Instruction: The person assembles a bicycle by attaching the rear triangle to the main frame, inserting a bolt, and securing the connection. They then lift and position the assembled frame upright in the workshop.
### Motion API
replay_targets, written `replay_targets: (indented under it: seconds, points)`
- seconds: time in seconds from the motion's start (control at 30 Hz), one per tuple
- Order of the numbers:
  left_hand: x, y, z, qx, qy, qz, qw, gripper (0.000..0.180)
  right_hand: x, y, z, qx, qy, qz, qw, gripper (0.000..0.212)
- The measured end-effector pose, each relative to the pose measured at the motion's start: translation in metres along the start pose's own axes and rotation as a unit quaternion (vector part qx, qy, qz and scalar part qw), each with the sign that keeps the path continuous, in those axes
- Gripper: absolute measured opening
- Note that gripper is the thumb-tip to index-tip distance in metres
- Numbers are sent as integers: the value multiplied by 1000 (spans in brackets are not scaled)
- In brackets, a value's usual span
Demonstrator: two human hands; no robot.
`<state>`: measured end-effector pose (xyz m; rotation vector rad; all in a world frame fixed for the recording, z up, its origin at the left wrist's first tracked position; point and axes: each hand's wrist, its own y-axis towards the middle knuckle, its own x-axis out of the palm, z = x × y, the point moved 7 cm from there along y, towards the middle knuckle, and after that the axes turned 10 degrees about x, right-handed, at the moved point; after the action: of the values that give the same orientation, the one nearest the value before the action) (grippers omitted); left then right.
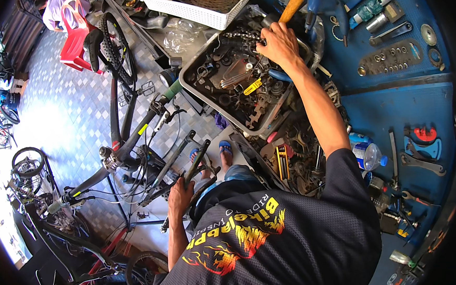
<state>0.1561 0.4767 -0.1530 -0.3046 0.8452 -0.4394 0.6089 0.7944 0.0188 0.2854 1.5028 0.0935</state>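
Low in the middle, my left hand (180, 196) is closed around a dark two-armed bicycle frame part (198, 159), which slants up and away in front of my legs. My right hand (280, 42) reaches over the far right corner of a grey tray (205, 112) full of small metal bike parts. Its fingers are curled down beside a bike chain (240, 35); what they pinch, if anything, is hidden. A yellow tool (253, 86) and a blue handle (280, 75) lie in the tray below my right wrist. Just beyond that hand stands a wooden hammer handle (296, 1).
A bicycle with a wide handlebar (92, 179) stands at the left, by a red plastic chair (77, 37). A white basket (220, 20) sits behind the tray. Blue tool panels (392, 103) with wrenches and a plastic bottle (367, 156) are at the right. Loose tools lie below the tray.
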Motion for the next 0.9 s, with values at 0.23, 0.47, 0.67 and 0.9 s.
replay_targets:
  seconds: [0.23,0.47,0.67,0.9]
  points:
    - [0,2,-3,8,17,-5,1000,45,-1,-8,25,3,-14,-14,1000,26]
    - [2,-7,-1,3,5,-4,1000,42,-5,-23,38,35,85,-13,996,33]
    - [3,-7,-4,8,9,-6,1000,43,-44,-53,48,77,103,67,989,27]
    - [7,-2,-2,23,27,-13,999,46,-24,-117,50,150,-10,-141,979,40]
